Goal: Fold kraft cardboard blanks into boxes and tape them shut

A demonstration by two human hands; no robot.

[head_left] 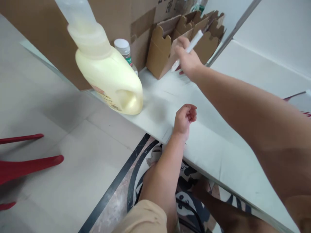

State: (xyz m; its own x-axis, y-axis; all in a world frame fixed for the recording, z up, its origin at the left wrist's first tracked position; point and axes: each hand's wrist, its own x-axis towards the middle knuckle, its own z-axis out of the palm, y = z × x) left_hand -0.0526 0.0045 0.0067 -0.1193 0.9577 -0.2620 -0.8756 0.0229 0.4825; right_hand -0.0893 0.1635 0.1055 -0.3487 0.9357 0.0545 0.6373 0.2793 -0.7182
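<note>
My right hand [187,58] is closed around a white pen-like stick [194,42], held slanted beside the small cardboard boxes [157,53] at the back of the pale tabletop [213,145]. My left hand [184,119] rests at the table near its front edge, its fingers curled inward; whether anything is inside them is hidden. A large pale yellow bottle [109,74] with a whitish top stands at the left end of the table. Behind it is a small jar [122,47] with a white lid.
A big brown carton [107,16] stands behind the bottles. At the left are red legs [31,163] over the tiled floor. A patterned mat [143,174] lies below the table. A metal strip [233,32] borders the wall at the upper right.
</note>
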